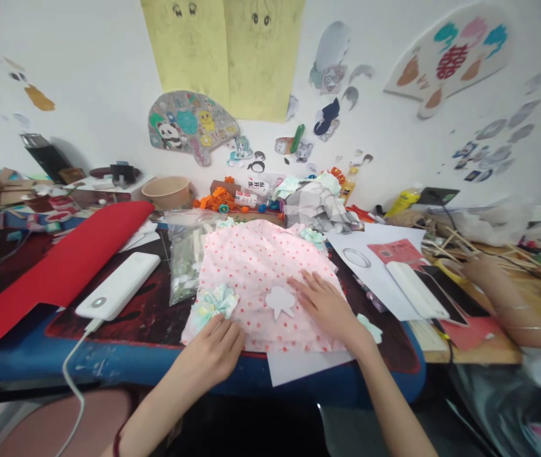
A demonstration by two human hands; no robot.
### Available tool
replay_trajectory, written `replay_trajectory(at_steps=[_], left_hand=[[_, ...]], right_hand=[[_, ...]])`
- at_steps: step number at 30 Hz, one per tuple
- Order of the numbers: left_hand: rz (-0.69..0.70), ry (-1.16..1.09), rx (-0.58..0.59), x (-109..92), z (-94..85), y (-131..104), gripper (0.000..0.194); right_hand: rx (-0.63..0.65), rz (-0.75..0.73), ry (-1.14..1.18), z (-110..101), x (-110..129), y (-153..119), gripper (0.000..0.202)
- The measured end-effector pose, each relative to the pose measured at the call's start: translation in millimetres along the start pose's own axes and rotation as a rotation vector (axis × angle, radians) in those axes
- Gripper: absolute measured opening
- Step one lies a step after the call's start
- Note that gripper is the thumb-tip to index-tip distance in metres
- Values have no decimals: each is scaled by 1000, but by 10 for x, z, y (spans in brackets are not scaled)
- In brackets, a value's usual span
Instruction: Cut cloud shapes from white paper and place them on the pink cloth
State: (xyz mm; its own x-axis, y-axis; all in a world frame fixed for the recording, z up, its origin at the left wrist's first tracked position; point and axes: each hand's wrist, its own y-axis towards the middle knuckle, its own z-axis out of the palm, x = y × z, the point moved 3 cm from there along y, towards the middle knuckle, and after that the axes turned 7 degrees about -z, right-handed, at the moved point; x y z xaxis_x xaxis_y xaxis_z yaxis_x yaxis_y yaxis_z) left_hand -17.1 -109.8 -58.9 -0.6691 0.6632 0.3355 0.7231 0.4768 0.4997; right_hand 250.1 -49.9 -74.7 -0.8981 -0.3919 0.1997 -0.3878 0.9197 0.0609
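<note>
A pink cloth (261,260) with red dots lies spread on the table in front of me. At its lower left, the curled fingers of my left hand (220,346) pinch the edge of a pale green fabric flower (216,303). My right hand (325,306) lies flat on the cloth, fingers stretched out. Beside its fingertips is a small white cutout (280,301) with a scalloped top and points below. More pale green fabric flowers sit at the cloth's upper right (313,237) and right side (370,328). White paper (299,368) sticks out from under the cloth.
On the left lie a white power bank (118,287) with a cable and a long red sheet (70,266). A clear plastic bag (183,266) touches the cloth's left side. At right are phones (454,293), white paper (385,285) and another person's arm (503,298).
</note>
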Motion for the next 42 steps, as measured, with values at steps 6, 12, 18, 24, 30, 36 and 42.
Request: replay_trajectory(at_steps=[6,12,18,24,30,36,42], left_hand=[[63,-26,32,16,-89,9,27],[-45,-59,5,35,-231,31,25],[-232,-48,68,-44,33,432,39],[-303,-199,326,66,501,469,57],[-332,-228,344,244,478,289,61],[-281,-291,226,149,267,459,52],[-91,-161,131,-88,211,654,14]], right_hand=[[-9,49,-38,6,-18,59,48],[-26,-103,139,-43,115,33,57],[64,-225,273,-120,246,-18,74],[128,-168,81,-36,101,-77,77],[89,-146,3,23,-6,-143,80],[26,-160,82,-64,91,-155,88],[46,-226,113,-33,259,-121,75]])
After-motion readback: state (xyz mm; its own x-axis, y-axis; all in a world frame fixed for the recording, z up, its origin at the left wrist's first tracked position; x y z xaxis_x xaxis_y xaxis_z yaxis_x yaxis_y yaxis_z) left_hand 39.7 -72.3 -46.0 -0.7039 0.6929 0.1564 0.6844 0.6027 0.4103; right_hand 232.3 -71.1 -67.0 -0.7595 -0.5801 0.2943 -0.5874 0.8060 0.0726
